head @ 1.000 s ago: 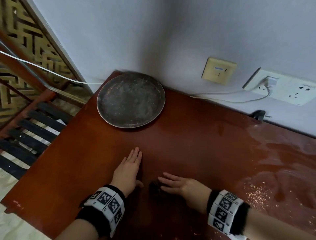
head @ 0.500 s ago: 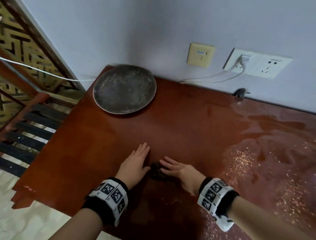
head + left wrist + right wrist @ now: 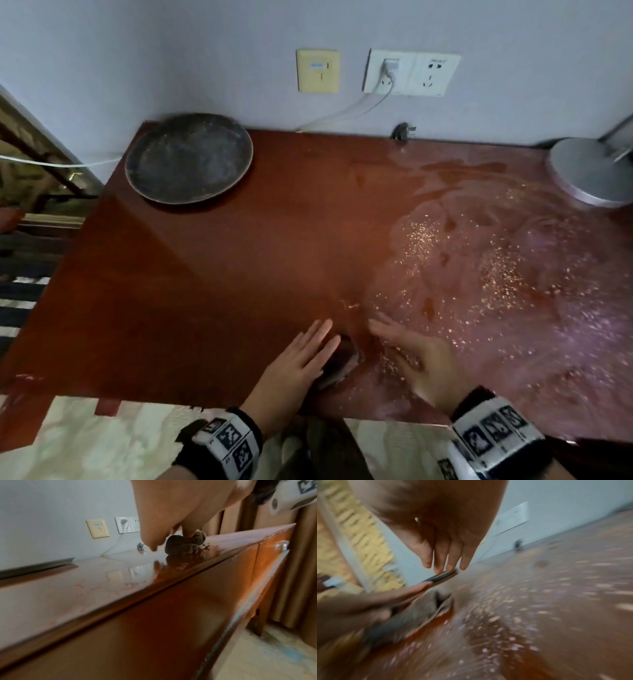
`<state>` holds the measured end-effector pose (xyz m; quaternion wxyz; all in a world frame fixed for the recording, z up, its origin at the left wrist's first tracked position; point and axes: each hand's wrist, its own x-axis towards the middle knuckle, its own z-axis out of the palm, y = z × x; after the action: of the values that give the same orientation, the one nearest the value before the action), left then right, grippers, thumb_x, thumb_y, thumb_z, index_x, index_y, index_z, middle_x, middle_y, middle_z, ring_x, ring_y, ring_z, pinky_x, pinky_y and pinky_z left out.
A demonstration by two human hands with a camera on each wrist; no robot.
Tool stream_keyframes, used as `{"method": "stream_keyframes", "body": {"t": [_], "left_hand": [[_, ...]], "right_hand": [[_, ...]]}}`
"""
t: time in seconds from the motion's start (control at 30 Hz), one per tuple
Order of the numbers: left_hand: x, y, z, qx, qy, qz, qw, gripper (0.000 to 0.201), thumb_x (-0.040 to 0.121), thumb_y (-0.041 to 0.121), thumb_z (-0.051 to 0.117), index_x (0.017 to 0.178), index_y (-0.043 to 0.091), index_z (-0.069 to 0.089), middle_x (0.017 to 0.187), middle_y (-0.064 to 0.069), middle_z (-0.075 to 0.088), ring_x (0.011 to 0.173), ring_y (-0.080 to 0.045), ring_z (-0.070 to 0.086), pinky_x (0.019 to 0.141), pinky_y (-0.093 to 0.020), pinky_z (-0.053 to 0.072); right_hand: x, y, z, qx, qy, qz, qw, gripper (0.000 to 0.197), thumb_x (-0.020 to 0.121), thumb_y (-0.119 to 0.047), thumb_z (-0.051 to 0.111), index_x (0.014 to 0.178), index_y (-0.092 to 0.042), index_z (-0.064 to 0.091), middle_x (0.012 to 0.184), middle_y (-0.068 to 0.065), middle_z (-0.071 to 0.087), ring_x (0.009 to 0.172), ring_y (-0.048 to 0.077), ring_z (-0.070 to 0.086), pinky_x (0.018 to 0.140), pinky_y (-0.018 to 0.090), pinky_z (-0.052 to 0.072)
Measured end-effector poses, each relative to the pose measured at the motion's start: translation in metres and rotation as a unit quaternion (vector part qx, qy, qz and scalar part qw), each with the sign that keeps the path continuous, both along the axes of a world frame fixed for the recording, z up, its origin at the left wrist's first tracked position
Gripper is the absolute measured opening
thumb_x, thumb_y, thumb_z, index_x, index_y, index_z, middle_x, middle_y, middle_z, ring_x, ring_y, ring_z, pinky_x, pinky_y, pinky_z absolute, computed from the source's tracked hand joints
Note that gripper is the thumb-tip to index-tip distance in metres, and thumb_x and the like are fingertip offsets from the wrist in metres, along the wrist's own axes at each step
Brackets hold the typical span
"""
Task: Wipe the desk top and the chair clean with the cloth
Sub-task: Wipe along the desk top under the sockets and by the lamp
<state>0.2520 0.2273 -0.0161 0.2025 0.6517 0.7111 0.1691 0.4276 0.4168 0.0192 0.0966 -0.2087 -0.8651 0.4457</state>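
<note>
The cloth [image 3: 340, 359] is a small dark wad, bunched up and lying on the worktop [image 3: 239, 274] close to its front edge, roughly midway along it. The left hand [image 3: 301, 356] lies over the cloth's left side with its fingers [image 3: 317, 337] straight and close together, flat rather than curled; in the left wrist view a fingertip presses down into the wad, which bulges up on either side of it. The right hand [image 3: 407, 353] is just to the right of the cloth, its fingers [image 3: 447, 561] straight and held side by side, pointing toward the back edge; whether it touches the cloth cannot be told from the blurred frames.

Judging by how it dents and folds, the cloth is soft, light and limp, and it looks damp, so it should cling a little and drag rather than slide freely. It will not keep a shape when lifted. It is best held by pressing a flat palm onto the middle of the wad, or by gathering the bulk into a curled hand so no loose corner trails.

The right half of the worktop is wet and streaked and scattered with pale crumbs [image 3: 462, 267], which the cloth would have to gather up. A dark round tray [image 3: 188, 157] sits at the back left corner and a grey round base [image 3: 589, 171] near the back right corner
</note>
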Motion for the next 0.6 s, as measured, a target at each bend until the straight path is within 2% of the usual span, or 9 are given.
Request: {"method": "stream_keyframes", "body": {"t": [0.03, 0.1, 0.13, 0.2, 0.3, 0.37, 0.4, 0.5, 0.6], "left_hand": [[0.001, 0.002, -0.002, 0.026, 0.021, -0.040, 0.999, 0.061, 0.089, 0.009, 0.045, 0.148, 0.016, 0.029, 0.154, -0.005, 0.027, 0.143, -0.021, 0.021, 0.112, -0.039, 0.027], [-0.001, 0.009, -0.004, 0.051, 0.084, -0.091, 0.991, 0.051, 0.089, 0.013, 0.038, 0.138, 0.016, 0.046, 0.146, -0.001, 0.043, 0.137, -0.016, 0.033, 0.106, -0.036, 0.039], [-0.004, 0.012, -0.008, 0.053, 0.109, -0.094, 0.988, 0.046, 0.089, 0.016, 0.042, 0.134, 0.017, 0.051, 0.141, 0.002, 0.049, 0.134, -0.013, 0.037, 0.102, -0.034, 0.044], [-0.012, 0.018, -0.015, 0.040, 0.115, -0.052, 0.991, 0.050, 0.082, 0.014, 0.068, 0.131, 0.015, 0.056, 0.136, 0.002, 0.054, 0.130, -0.014, 0.042, 0.100, -0.034, 0.045], [-0.014, 0.021, -0.021, 0.033, 0.121, 0.021, 0.992, 0.068, 0.068, 0.002, 0.082, 0.130, 0.010, 0.056, 0.136, -0.003, 0.054, 0.131, -0.018, 0.044, 0.105, -0.031, 0.037], [-0.002, 0.018, -0.021, 0.068, 0.122, 0.027, 0.990, 0.062, 0.073, -0.003, 0.074, 0.131, 0.006, 0.052, 0.138, -0.006, 0.052, 0.134, -0.020, 0.038, 0.112, -0.031, 0.029], [0.007, 0.013, -0.023, 0.088, 0.121, 0.020, 0.989, 0.052, 0.081, -0.001, 0.066, 0.131, 0.004, 0.051, 0.140, -0.008, 0.050, 0.135, -0.020, 0.035, 0.114, -0.032, 0.024], [0.041, -0.008, -0.021, 0.096, 0.112, 0.020, 0.989, 0.044, 0.090, 0.011, 0.040, 0.132, 0.003, 0.052, 0.141, -0.008, 0.049, 0.136, -0.020, 0.037, 0.116, -0.034, 0.018], [0.075, -0.016, -0.031, 0.107, 0.090, 0.038, 0.989, 0.050, 0.087, 0.007, 0.045, 0.137, 0.005, 0.046, 0.146, -0.008, 0.042, 0.138, -0.021, 0.034, 0.116, -0.035, 0.019]], "right_hand": [[0.018, 0.005, 0.000, 0.023, -0.003, -0.053, 0.998, 0.051, 0.084, 0.002, 0.059, 0.128, -0.025, 0.056, 0.132, -0.034, 0.042, 0.128, -0.007, 0.039, 0.107, 0.014, 0.031], [0.051, 0.006, 0.002, 0.051, -0.038, -0.106, 0.992, 0.054, 0.083, -0.002, 0.065, 0.128, -0.030, 0.053, 0.135, -0.031, 0.040, 0.129, -0.004, 0.039, 0.108, 0.023, 0.034], [0.065, 0.004, 0.000, 0.061, -0.062, -0.117, 0.989, 0.054, 0.083, -0.006, 0.067, 0.128, -0.032, 0.051, 0.138, -0.025, 0.040, 0.129, -0.002, 0.039, 0.107, 0.028, 0.036], [0.088, -0.005, -0.005, 0.078, -0.110, -0.125, 0.983, 0.056, 0.082, -0.010, 0.068, 0.129, -0.034, 0.046, 0.139, -0.024, 0.037, 0.129, 0.001, 0.040, 0.107, 0.029, 0.037], [0.110, -0.017, -0.014, 0.080, -0.121, -0.132, 0.981, 0.058, 0.081, -0.006, 0.070, 0.129, -0.029, 0.048, 0.139, -0.024, 0.034, 0.128, -0.010, 0.032, 0.105, 0.005, 0.024], [0.114, -0.021, -0.016, 0.082, -0.131, -0.133, 0.979, 0.055, 0.081, -0.004, 0.069, 0.130, -0.021, 0.052, 0.141, -0.017, 0.035, 0.126, -0.020, 0.023, 0.101, -0.003, 0.018], [0.113, -0.023, -0.019, 0.087, -0.134, -0.134, 0.978, 0.054, 0.081, -0.003, 0.068, 0.130, -0.017, 0.052, 0.141, -0.014, 0.035, 0.128, -0.018, 0.024, 0.102, -0.002, 0.017], [0.105, -0.030, -0.022, 0.088, -0.142, -0.136, 0.977, 0.052, 0.084, -0.004, 0.065, 0.133, -0.014, 0.050, 0.142, -0.012, 0.033, 0.136, 0.001, 0.026, 0.107, 0.010, 0.019], [0.091, -0.029, -0.018, 0.083, -0.165, -0.100, 0.978, 0.055, 0.089, -0.010, 0.059, 0.139, -0.017, 0.039, 0.145, -0.016, 0.021, 0.139, 0.002, 0.017, 0.112, 0.018, 0.019]]}}
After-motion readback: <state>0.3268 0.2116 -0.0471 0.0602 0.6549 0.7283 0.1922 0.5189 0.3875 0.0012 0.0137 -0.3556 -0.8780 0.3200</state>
